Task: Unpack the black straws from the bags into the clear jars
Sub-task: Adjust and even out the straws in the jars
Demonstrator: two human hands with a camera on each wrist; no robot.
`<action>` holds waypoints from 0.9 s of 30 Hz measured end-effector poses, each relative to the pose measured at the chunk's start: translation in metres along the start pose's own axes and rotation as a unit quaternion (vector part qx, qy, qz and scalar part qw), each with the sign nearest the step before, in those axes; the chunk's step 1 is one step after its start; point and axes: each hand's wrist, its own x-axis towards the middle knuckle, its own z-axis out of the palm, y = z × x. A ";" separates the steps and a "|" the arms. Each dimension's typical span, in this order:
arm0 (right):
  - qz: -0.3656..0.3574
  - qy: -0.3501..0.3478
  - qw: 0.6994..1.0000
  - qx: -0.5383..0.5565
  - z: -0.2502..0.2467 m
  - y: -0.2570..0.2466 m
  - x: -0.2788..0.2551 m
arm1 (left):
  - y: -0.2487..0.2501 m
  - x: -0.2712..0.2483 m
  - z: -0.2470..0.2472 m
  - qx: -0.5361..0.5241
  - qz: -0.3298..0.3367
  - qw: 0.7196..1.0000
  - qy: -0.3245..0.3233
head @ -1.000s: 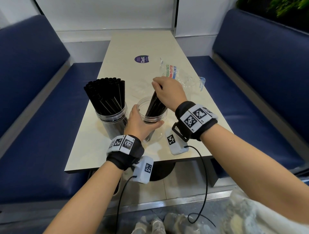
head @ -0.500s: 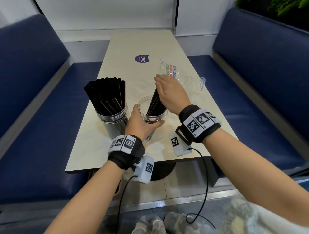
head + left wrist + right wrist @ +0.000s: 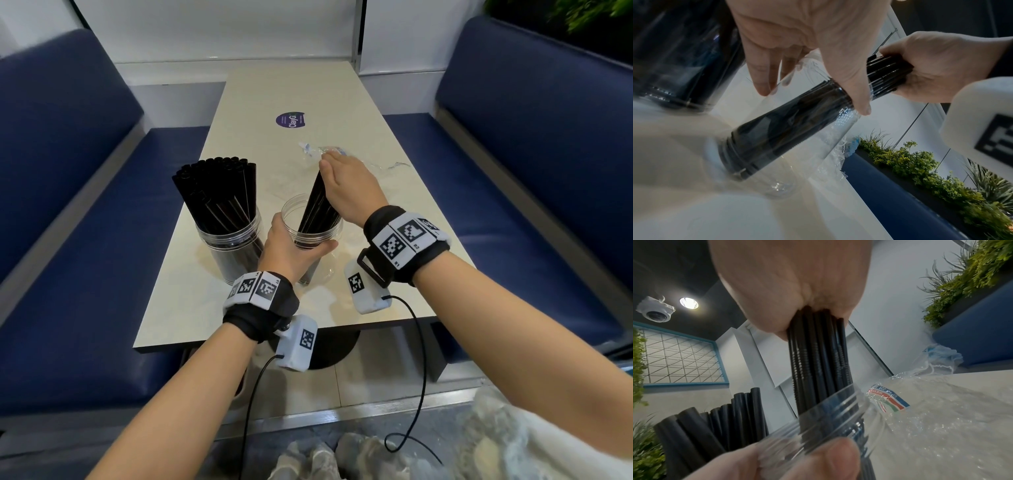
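Two clear plastic jars (image 3: 310, 236) side by side on beige table (image 3: 191, 308); left jar (image 3: 230, 245) full of black straws (image 3: 219, 192), crumpled clear bag (image 3: 342, 154) behind right jar.

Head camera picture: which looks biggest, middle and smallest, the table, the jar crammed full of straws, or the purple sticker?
1. Table: biggest by far.
2. Full jar of straws.
3. Purple sticker: smallest, though it lies farther from the camera, which shrinks it a bit.
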 end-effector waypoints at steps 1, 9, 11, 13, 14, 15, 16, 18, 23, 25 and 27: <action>0.001 -0.002 1.000 -0.001 -0.001 -0.001 0.000 | 0.000 0.000 0.000 -0.001 0.000 1.000 -0.001; -0.001 -0.011 1.000 -0.009 -0.005 -0.004 -0.002 | 0.000 0.002 0.002 -0.001 -0.002 1.000 0.000; 0.003 -0.010 1.000 -0.004 -0.006 -0.005 -0.002 | 0.000 0.002 0.002 0.000 -0.001 1.000 0.001; 0.013 -0.008 1.000 -0.004 -0.007 -0.006 0.000 | -0.001 0.002 0.001 -0.004 0.001 1.000 0.004; 0.017 -0.005 1.000 -0.002 -0.007 -0.006 0.000 | -0.001 0.003 0.001 -0.008 0.002 1.000 0.005; 0.019 0.000 1.000 0.000 -0.007 -0.006 0.000 | -0.002 0.003 0.000 -0.012 0.001 1.000 0.004; 0.022 0.005 1.000 0.005 -0.008 -0.006 0.000 | -0.002 0.003 -0.001 -0.016 -0.002 1.000 0.003; 0.029 0.012 0.999 0.016 -0.008 -0.005 0.000 | -0.002 0.003 -0.003 -0.018 -0.007 1.000 -0.003; 0.035 0.033 0.997 0.058 -0.019 -0.011 -0.006 | -0.006 -0.009 -0.017 0.034 -0.024 0.998 -0.053; 0.021 0.039 0.996 0.073 -0.026 -0.017 -0.014 | -0.011 -0.019 -0.030 0.064 -0.026 0.995 -0.069; 0.001 0.045 0.995 0.089 -0.033 -0.029 -0.023 | -0.020 -0.028 -0.049 0.070 -0.034 0.995 -0.061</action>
